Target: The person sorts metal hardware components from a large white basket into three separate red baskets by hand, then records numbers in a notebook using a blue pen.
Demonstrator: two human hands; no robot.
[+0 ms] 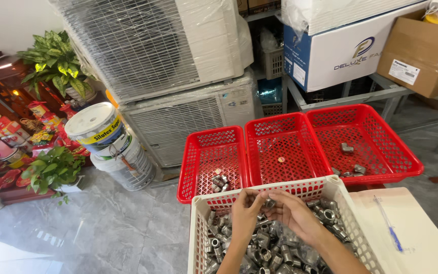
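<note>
Both hands, left (245,212) & right (292,213), pinched one small grey metal pipe fitting (269,203) in fingertip grip, above white plastic basket (330,185) w/ fittings. Risk: loose pinch could've dropped it back into that basket.

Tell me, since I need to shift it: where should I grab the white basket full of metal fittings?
Probably by the two long side rims of the white basket, one hand each side, coming from above. It is heaped with metal fittings, so it likely weighs a lot, and the mesh walls flare outward under a thicker top lip.
</note>
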